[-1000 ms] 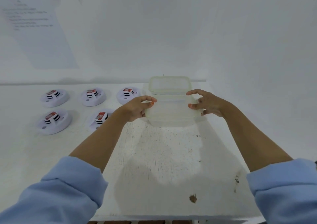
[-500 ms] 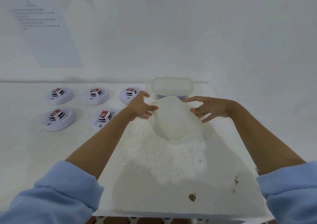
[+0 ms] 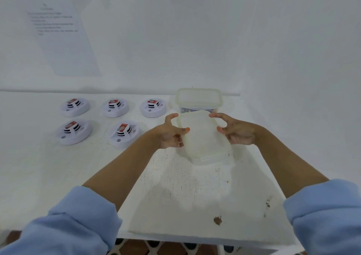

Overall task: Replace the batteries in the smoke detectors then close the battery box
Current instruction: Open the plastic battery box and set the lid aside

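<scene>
A clear plastic battery box stands open at the back of the white table, with dark batteries showing low inside. In front of it I hold its translucent lid tilted above the table. My left hand grips the lid's left edge with thumb and curled fingers. My right hand grips its right edge. Several white round smoke detectors lie to the left in two rows, each with a red-labelled battery on top, such as the nearest one.
A printed sheet hangs on the white wall at the left. The wall closes in on the right of the table. The table's front edge runs just past my blue sleeves, with floor tiles below.
The lid came off the box, which now stands open behind it. Both hands drew the lid toward me and tilted it.
</scene>
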